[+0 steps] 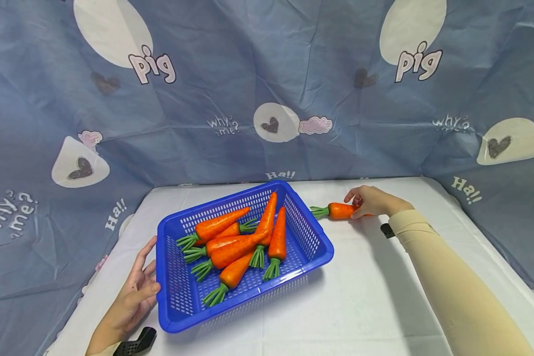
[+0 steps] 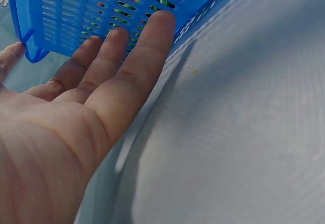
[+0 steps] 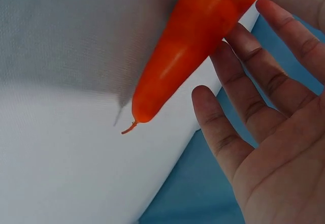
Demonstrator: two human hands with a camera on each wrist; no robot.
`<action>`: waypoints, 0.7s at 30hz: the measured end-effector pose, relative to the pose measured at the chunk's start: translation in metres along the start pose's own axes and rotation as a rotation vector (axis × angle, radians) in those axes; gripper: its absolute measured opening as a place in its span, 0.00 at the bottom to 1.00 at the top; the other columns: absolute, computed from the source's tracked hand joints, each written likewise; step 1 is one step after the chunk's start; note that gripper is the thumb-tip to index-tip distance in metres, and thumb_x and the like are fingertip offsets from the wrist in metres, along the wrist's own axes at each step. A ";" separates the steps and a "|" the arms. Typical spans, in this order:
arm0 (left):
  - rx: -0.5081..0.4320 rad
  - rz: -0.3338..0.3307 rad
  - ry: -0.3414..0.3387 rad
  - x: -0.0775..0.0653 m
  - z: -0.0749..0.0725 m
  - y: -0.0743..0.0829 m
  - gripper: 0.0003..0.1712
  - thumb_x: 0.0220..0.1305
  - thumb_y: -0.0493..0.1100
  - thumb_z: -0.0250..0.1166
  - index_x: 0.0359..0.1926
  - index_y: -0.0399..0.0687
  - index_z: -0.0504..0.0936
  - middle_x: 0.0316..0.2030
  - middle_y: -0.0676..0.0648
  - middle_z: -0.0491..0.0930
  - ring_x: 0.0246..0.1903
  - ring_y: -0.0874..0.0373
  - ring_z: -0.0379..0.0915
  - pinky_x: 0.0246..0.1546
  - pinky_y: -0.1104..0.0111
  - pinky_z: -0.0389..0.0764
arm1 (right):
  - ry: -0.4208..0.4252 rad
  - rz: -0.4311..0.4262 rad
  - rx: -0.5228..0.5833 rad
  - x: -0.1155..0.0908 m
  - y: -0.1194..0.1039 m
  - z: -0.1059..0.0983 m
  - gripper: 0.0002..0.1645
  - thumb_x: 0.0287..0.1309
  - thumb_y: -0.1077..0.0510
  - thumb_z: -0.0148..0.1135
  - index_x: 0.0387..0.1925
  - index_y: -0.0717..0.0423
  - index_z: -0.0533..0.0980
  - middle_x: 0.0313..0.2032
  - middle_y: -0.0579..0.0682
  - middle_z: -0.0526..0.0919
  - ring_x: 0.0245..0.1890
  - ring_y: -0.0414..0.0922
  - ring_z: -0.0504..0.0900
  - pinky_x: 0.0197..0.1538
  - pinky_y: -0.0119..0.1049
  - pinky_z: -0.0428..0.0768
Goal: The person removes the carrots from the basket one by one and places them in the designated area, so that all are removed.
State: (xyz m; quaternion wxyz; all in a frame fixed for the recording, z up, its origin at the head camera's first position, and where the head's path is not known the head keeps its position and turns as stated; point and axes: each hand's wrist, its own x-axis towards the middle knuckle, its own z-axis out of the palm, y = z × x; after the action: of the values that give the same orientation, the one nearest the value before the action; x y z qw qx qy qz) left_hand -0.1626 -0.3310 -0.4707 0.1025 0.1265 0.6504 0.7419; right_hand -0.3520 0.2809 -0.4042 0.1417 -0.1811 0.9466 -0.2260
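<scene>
A blue plastic basket (image 1: 244,324) with slotted walls holds several orange carrots (image 1: 233,249) with green stem stubs. At its left end is my left hand (image 1: 133,296), fingers fairly straight. Its fingertips (image 2: 158,23) lie against the slotted outer wall in the left wrist view. Right of the basket, another carrot (image 1: 339,211) lies close along the white surface, green stubs toward the basket. My right hand (image 1: 371,201) pinches it from above, thumb on the near side and fingers on the far side. In the right wrist view its thin tip (image 3: 147,107) sticks out past the hand.
The white cloth-covered table (image 1: 338,306) runs back to a blue printed curtain (image 1: 231,89), which also hangs along both sides. A small black wrist camera sits at each wrist, the left one (image 1: 135,343) near the basket's front left corner.
</scene>
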 end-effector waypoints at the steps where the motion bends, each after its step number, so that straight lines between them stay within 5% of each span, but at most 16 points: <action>1: 0.000 0.002 -0.003 0.000 0.000 0.000 0.55 0.77 0.38 0.60 0.86 0.77 0.35 0.74 0.60 0.70 0.67 0.62 0.79 0.59 0.59 0.87 | 0.003 0.001 0.000 0.000 -0.001 0.000 0.26 0.56 0.63 0.79 0.56 0.62 0.82 0.45 0.60 0.86 0.47 0.54 0.83 0.58 0.53 0.81; 13: 0.017 0.006 0.010 0.000 0.003 0.003 0.55 0.77 0.39 0.62 0.86 0.76 0.36 0.73 0.60 0.71 0.66 0.62 0.79 0.59 0.60 0.87 | 0.015 -0.050 0.037 -0.001 -0.018 -0.009 0.29 0.58 0.64 0.78 0.61 0.67 0.80 0.50 0.68 0.85 0.55 0.63 0.82 0.64 0.61 0.79; 21: 0.031 0.002 0.011 -0.001 0.004 0.003 0.55 0.77 0.40 0.62 0.86 0.77 0.35 0.73 0.59 0.70 0.67 0.62 0.79 0.60 0.60 0.87 | 0.017 -0.094 -0.010 -0.001 -0.049 -0.013 0.28 0.60 0.61 0.77 0.62 0.61 0.81 0.54 0.68 0.86 0.59 0.64 0.82 0.66 0.62 0.79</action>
State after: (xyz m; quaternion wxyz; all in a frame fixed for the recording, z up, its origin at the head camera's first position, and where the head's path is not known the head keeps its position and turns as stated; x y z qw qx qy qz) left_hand -0.1603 -0.3283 -0.4671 0.0959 0.1246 0.6622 0.7326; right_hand -0.3422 0.2459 -0.3691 0.1222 -0.2241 0.9393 -0.2292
